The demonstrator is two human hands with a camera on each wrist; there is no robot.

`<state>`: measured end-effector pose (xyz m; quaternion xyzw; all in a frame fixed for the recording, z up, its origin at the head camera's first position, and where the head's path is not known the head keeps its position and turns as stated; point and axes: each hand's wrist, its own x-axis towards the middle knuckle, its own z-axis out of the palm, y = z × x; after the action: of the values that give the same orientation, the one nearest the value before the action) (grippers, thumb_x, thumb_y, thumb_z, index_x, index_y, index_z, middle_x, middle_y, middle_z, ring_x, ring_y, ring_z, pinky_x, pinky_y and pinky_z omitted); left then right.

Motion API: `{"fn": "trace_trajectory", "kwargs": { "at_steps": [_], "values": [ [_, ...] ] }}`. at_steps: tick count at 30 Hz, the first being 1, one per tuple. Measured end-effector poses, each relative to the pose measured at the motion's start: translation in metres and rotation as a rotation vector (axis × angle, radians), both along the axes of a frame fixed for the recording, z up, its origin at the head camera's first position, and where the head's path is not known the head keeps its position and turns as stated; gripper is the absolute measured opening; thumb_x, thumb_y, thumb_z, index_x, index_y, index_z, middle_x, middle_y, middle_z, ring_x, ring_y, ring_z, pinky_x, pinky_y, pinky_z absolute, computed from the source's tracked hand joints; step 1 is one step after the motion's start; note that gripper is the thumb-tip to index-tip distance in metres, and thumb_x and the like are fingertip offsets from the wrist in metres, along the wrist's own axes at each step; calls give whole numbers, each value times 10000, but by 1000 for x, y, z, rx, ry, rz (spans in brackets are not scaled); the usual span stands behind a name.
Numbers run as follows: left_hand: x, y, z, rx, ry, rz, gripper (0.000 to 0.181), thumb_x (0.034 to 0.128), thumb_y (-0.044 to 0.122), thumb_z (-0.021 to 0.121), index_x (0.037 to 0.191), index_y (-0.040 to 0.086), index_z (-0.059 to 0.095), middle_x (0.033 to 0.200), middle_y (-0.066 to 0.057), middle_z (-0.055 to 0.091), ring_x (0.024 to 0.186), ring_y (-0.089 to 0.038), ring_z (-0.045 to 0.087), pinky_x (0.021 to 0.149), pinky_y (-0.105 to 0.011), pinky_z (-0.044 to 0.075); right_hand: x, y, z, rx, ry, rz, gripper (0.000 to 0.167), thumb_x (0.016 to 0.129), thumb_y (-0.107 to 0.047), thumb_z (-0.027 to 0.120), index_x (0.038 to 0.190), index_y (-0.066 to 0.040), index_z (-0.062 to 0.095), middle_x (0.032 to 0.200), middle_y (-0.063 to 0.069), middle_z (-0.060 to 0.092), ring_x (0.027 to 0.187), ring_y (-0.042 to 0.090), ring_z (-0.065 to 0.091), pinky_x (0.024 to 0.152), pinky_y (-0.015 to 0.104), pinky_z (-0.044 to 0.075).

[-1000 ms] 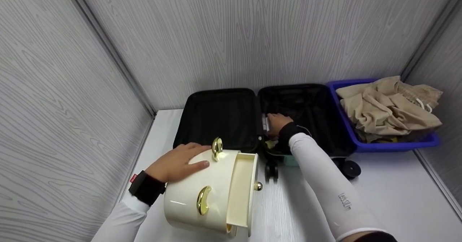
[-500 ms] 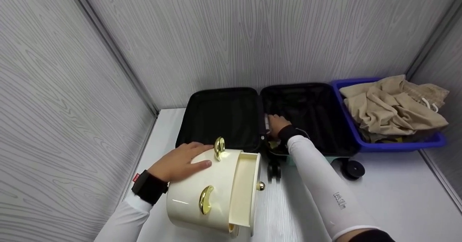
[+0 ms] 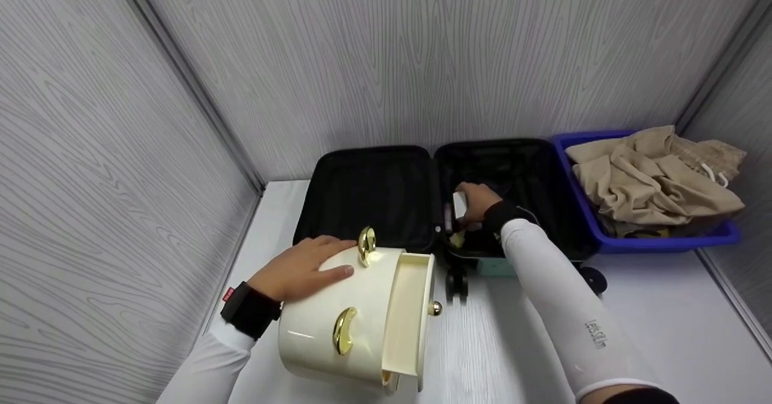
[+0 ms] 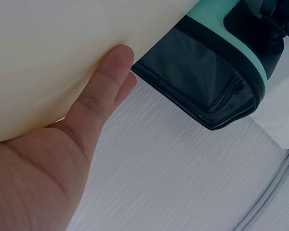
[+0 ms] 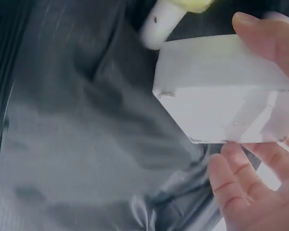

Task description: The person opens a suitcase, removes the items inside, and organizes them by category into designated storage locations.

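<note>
My left hand rests on the curved side of a cream storage box, its fingers straight. Gold crescent-shaped parts stick up from that side, and a shallow drawer with a round gold knob is pulled out to the right. In the left wrist view the fingers lie along the cream surface. My right hand grips a small white box inside the right half of an open black-lined suitcase. Beside it are a white cylinder and something yellow.
The suitcase's left half lies flat behind the cream box. Black wheels stick out at the suitcase's near side. A blue basin with a crumpled beige garment stands to the right. Grey wood-patterned panels enclose the back and sides.
My right hand has shifted right and slightly up inside the suitcase, and the white box now shows in its grip, apart from the suitcase's middle edge. The left hand stays on the cream box.
</note>
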<state>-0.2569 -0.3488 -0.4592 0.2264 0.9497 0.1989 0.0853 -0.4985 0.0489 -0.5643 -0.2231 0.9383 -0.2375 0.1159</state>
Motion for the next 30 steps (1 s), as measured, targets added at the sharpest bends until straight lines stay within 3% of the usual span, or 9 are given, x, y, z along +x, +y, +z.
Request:
{"fn": "trace_trajectory", "kwargs": {
  "at_steps": [4,8,11,16,20,23,27,30],
  "values": [
    [1,-2,-1,1,-6,6,643,1078,630,544,1616,279,541,1549,-123,610,1428,-419,562,1181,-635,458,8,4,26,-24,78,9,813,752,-102,936,1449,49,546,1347,261,650,1225,442,590,1047,568,540],
    [1,-3,-2,0,0,1,643,1083,624,537,1616,263,543,1542,-133,613,1417,-425,568,1171,-642,463,28,1,66,-119,121,64,861,780,-59,919,1491,73,451,1384,283,580,1265,449,571,1078,575,516],
    [0,-3,-2,0,4,-1,645,1082,621,538,1611,251,550,1538,-143,615,1416,-432,569,1168,-650,463,56,-6,99,-228,152,145,898,801,-29,930,1525,50,404,1377,280,570,1213,431,610,1013,577,551],
    [-2,-2,-1,-1,-1,-2,647,1078,632,535,1611,265,550,1545,-129,612,1426,-420,566,1180,-640,457,117,-26,141,-355,242,333,890,731,-50,991,1457,44,485,1275,224,630,1047,341,665,851,492,606],
    [-3,-1,-3,10,-1,-1,636,1077,623,543,1605,267,559,1543,-118,617,1427,-413,569,1181,-637,457,165,-41,160,-365,241,433,849,692,-164,1028,1369,23,550,1198,159,668,984,254,671,812,403,607],
    [-2,0,-4,17,0,5,631,1078,624,543,1600,271,565,1541,-111,621,1423,-409,573,1176,-638,461,192,-48,167,-356,199,461,863,723,-220,1021,1421,3,566,1259,134,688,1021,222,672,854,409,616],
    [-2,0,-3,17,-7,9,640,1076,640,538,1604,279,561,1547,-107,618,1429,-402,569,1181,-637,458,220,-56,169,-286,217,428,825,751,-320,1003,1410,-20,608,1304,108,706,1051,214,672,899,407,614],
    [-2,0,-2,18,-3,5,642,1078,639,535,1604,270,561,1545,-110,621,1427,-407,570,1179,-642,457,235,-63,169,-176,293,378,768,739,-432,982,1306,-35,648,1212,82,736,995,217,685,865,395,611]
  ]
}}
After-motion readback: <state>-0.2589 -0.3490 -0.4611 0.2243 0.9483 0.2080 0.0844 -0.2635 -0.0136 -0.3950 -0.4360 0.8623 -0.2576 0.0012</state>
